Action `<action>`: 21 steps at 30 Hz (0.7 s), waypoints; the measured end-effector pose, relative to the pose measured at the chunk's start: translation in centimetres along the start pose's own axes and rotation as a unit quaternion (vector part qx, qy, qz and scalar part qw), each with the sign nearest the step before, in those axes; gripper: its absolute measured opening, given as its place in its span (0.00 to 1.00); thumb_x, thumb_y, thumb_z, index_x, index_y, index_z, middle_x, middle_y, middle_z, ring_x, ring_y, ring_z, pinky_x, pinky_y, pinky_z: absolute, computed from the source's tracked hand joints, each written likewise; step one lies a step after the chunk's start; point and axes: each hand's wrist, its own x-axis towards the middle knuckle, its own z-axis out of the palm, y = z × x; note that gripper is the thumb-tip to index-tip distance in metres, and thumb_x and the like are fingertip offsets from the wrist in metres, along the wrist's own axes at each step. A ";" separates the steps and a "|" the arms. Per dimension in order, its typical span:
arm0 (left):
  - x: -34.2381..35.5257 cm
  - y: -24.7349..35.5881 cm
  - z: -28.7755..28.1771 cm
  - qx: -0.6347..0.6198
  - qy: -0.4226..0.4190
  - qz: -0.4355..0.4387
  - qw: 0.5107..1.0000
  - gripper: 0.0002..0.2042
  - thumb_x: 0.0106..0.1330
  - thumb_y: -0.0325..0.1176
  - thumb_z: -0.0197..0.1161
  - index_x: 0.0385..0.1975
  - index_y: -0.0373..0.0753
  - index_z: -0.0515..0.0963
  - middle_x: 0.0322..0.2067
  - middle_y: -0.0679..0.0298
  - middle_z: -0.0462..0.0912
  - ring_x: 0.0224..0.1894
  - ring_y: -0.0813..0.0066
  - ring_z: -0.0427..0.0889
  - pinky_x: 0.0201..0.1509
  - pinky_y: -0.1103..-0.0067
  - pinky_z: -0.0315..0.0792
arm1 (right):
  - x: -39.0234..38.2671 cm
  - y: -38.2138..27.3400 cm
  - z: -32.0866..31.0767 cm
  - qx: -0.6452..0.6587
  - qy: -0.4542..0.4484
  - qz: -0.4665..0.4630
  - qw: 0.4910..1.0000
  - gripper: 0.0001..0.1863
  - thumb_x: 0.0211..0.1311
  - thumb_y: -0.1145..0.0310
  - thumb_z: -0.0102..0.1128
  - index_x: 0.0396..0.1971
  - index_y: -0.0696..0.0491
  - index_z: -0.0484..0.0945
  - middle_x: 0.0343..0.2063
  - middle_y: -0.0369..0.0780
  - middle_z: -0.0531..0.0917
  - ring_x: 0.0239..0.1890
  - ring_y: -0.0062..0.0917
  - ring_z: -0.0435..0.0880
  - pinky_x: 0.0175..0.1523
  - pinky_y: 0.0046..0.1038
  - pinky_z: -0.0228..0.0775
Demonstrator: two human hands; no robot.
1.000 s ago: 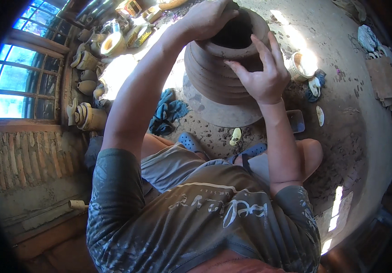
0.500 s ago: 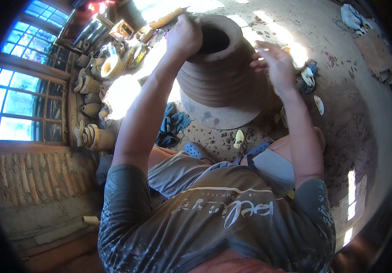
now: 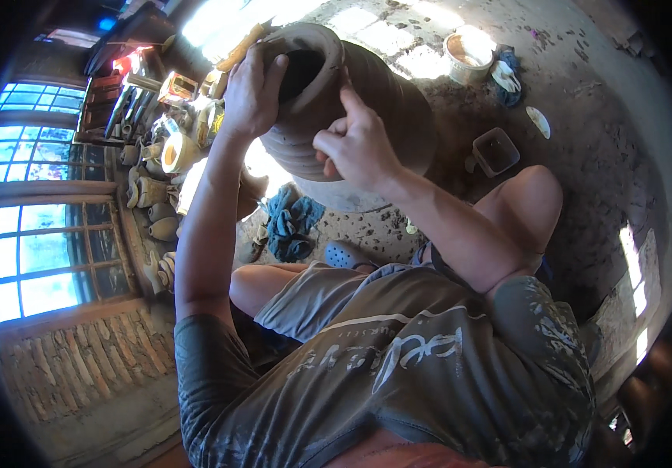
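Note:
A large ridged pot of damp brown clay [image 3: 387, 113] stands on a round flat base [image 3: 336, 199] with its dark opening toward me. My left hand [image 3: 254, 93] grips the left side of the thick rim, thumb at the opening. My right hand [image 3: 351, 136] has its index finger stretched to touch the right part of the rim, the other fingers loosely curled and apart, holding nothing. Crumpled teal cloth [image 3: 289, 222] lies below the pot, near my bent legs.
At left, pots [image 3: 163, 228], bowls [image 3: 180, 152] and clutter line the window wall [image 3: 47, 374]. Rightward are a pale bucket [image 3: 468, 58], dark cloth [image 3: 510, 93], a clear plastic tub [image 3: 496, 156] and an oval white piece [image 3: 539, 121] on the floor.
My right hand has moved left onto the rim with its index finger extended. My left hand stays at the rim's left side, shifted leftward. My view has turned, so surroundings sit differently.

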 end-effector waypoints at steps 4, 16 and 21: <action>-0.3 -0.4 0.4 0.004 0.002 0.016 1.000 0.20 0.78 0.47 0.54 0.54 0.34 0.73 0.46 0.42 0.84 0.53 0.37 0.79 0.61 0.54 0.68 | -0.3 1.8 2.1 -0.001 0.035 -0.088 0.995 0.55 0.61 0.79 0.60 0.80 0.58 0.30 0.19 0.42 0.84 0.17 0.21 0.83 0.24 0.26 0.76; -0.4 0.0 0.2 0.052 0.009 0.057 0.997 0.16 0.79 0.40 0.54 0.54 0.33 0.71 0.41 0.36 0.85 0.45 0.31 0.83 0.51 0.49 0.75 | -3.1 2.3 0.8 -0.026 -0.002 -0.122 0.992 0.49 0.61 0.75 0.61 0.80 0.59 0.45 0.24 0.42 0.87 0.27 0.22 0.87 0.37 0.27 0.82; 0.0 -0.4 0.4 0.005 0.003 0.022 1.000 0.16 0.79 0.40 0.54 0.53 0.33 0.71 0.40 0.36 0.85 0.44 0.31 0.83 0.47 0.49 0.74 | 3.2 -0.1 -4.0 0.288 -0.043 0.030 0.956 0.51 0.59 0.77 0.61 0.80 0.60 0.43 0.24 0.42 0.85 0.21 0.25 0.83 0.29 0.27 0.79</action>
